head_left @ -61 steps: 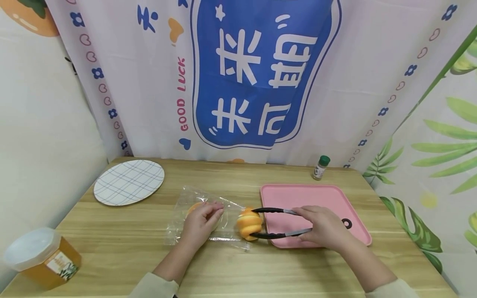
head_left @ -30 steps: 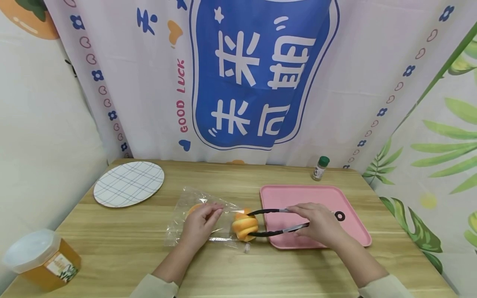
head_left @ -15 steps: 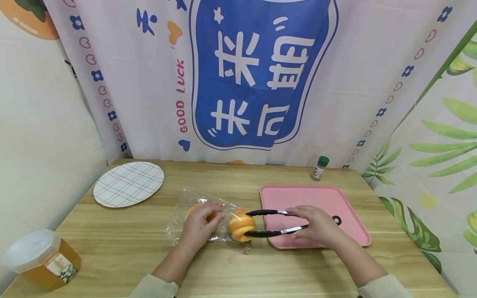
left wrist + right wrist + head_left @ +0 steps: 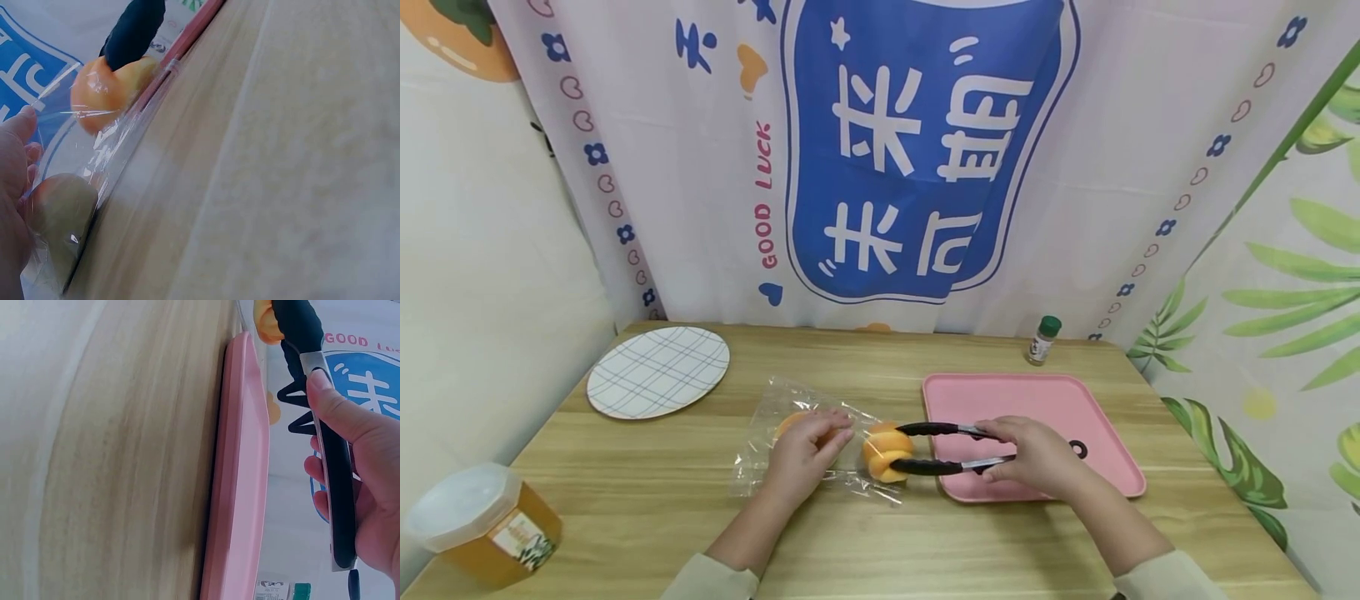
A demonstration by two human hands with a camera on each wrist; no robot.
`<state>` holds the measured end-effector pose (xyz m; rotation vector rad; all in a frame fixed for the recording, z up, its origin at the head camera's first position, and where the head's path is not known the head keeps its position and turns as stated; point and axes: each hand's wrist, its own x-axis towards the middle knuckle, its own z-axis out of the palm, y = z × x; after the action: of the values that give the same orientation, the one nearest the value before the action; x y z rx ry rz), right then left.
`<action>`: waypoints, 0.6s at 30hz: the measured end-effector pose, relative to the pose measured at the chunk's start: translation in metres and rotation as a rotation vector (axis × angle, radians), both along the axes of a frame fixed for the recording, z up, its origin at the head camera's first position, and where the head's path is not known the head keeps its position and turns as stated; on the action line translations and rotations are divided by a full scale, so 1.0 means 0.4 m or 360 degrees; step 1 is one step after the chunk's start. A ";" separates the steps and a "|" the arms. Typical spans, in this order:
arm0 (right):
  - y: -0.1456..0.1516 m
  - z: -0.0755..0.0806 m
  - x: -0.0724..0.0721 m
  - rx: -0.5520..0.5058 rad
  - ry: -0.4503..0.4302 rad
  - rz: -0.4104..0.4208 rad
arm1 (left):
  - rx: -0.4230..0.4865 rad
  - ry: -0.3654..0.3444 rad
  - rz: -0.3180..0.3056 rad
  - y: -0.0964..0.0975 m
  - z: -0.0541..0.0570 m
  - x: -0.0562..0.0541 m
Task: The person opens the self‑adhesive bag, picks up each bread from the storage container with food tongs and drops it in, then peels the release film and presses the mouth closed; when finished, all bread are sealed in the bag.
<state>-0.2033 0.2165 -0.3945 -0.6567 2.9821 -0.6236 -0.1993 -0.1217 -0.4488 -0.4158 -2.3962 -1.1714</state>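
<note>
My right hand (image 4: 1037, 454) grips metal tongs (image 4: 928, 467) with black sleeves. Their tips touch a yellow-orange bread roll (image 4: 883, 454) at the right end of a clear plastic bag (image 4: 760, 425). Bag film covers the roll. My left hand (image 4: 805, 454) lies over the bag and pinches its upper film between thumb and fingers. Beneath that hand a second, rounded orange-brown piece of bread (image 4: 62, 209) lies in the bag, partly hidden in the head view. In the right wrist view, thumb and fingers wrap the tongs' handle (image 4: 337, 494).
Right of the bag lies a pink tray (image 4: 1000, 396), with the tongs' ring end above it. Behind it stands a green-capped shaker (image 4: 1042, 340). A checked plate (image 4: 658, 371) is at back left, and a jar of amber contents (image 4: 497, 525) at front left.
The right hand and tongs have shifted left, and the roll has moved left into the bag, turning somewhat. The left hand stays nearly in place, its fingers shifting slightly.
</note>
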 end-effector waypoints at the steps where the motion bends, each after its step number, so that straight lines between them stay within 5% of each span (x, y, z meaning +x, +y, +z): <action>1: -0.003 0.001 0.000 -0.0007 -0.0015 -0.0011 | -0.0001 -0.0001 -0.0004 -0.001 0.001 0.001; 18: -0.026 -0.011 -0.001 -0.0053 -0.0073 0.0007 | -0.0037 0.0027 0.0020 0.003 0.002 0.002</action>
<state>-0.2038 0.2062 -0.3988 -0.6423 2.9335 -0.6804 -0.1986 -0.1204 -0.4479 -0.4156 -2.3967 -1.1310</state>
